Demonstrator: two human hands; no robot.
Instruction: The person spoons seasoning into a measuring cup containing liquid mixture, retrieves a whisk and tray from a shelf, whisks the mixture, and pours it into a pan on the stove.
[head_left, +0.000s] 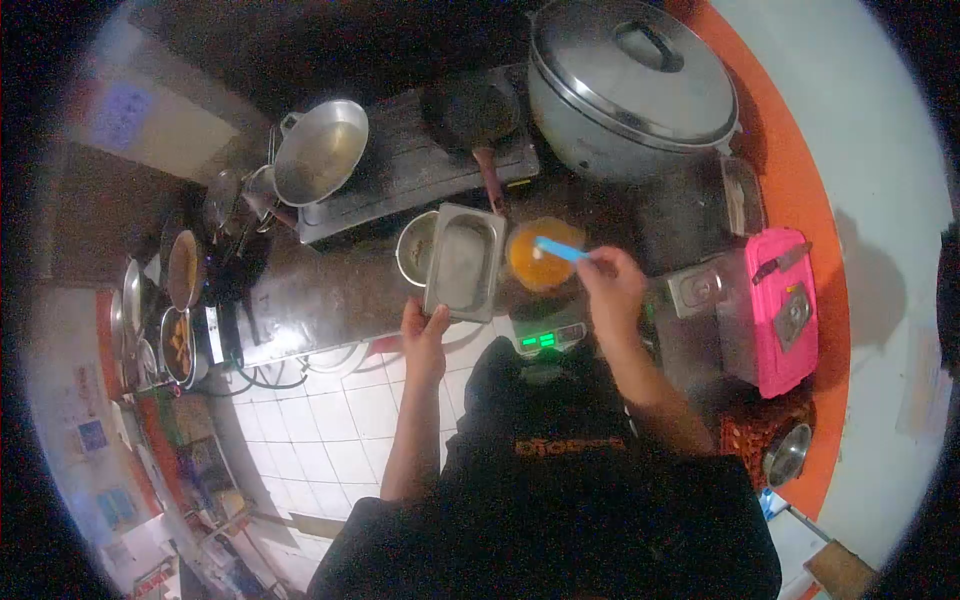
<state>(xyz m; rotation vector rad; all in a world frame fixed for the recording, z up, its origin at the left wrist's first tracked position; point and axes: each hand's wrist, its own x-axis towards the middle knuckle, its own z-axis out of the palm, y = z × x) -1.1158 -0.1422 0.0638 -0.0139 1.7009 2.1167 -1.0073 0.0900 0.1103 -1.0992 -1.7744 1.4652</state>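
My left hand is closed on the near edge of a rectangular metal pan, which it holds tilted above the counter. A pale layer covers the pan's bottom; what it is, I cannot tell. In my right hand is a blue spoon with a bit of something white at its tip. The spoon's tip is over a round orange bowl; whether the orange is the bowl or its contents is unclear. A digital scale with green lit digits sits just in front of the bowl. Partly behind the pan stands a round metal bowl.
At the back are a stove with a dark frying pan, a wide metal pan and a large lidded pot. To the right, a knife lies on a pink lid. Several pans crowd the left end.
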